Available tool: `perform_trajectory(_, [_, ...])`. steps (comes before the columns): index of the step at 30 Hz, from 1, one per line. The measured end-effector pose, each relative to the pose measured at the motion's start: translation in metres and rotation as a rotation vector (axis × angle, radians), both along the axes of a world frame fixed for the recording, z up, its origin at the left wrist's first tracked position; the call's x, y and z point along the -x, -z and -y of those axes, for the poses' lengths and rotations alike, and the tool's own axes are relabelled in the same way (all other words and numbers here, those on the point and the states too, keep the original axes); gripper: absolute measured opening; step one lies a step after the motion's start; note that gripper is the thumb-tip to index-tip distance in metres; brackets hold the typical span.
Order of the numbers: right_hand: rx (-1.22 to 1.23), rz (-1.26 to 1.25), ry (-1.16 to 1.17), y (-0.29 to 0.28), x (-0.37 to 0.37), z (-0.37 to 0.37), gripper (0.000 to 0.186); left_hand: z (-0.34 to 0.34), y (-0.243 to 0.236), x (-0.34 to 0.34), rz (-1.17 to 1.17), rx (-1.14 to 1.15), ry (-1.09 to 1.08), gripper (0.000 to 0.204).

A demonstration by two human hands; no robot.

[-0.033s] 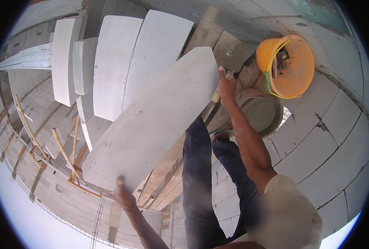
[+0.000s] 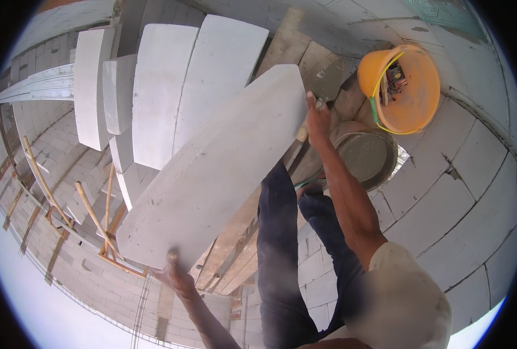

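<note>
Between my two hands a long white lightweight concrete block (image 2: 218, 166) slants across the middle, its far right end higher in the picture. My left hand (image 2: 177, 276) grips the near left end, thumb on the face and fingers mostly hidden beneath. At the opposite end my right hand (image 2: 318, 122) is closed against the block's edge. A trowel (image 2: 326, 78) with a grey, mortar-smeared blade appears to be in that same hand; its wooden handle end shows below the fingers. Right of the block, a round tub (image 2: 366, 157) holds wet grey mortar, partly behind my right forearm.
More white blocks (image 2: 220, 70) stand on the left. An orange bucket (image 2: 427, 110) with a yellow-green handle holds small items at upper right. Wooden planks (image 2: 238, 256) run beneath the held block, near my legs. Block walls surround me; bamboo poles (image 2: 92, 209) stand at left.
</note>
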State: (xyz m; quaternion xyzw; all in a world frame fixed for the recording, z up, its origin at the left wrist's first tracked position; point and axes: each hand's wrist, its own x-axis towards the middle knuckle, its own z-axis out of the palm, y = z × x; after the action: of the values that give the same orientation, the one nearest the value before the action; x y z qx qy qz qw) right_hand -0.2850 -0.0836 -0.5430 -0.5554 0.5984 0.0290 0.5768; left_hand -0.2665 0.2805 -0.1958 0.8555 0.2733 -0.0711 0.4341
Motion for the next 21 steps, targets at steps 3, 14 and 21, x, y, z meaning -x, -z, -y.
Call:
perform_trajectory(3, [-0.054, -0.083, 0.029, 0.013, 0.0, 0.004, 0.078, 0.04, -0.013, -0.004, 0.01, -0.095, 0.089, 0.104])
perform_trajectory(14, [-0.109, -0.087, 0.014, 0.045, 0.012, 0.028, 0.063, 0.084, -0.012, 0.022, 0.196, -0.296, 0.293, 0.105])
perform_trajectory(21, [0.015, 0.008, 0.1, -0.095, 0.043, 0.001, 0.043, 0.068, -0.01, 0.047, 0.104, -0.313, 0.533, 0.104])
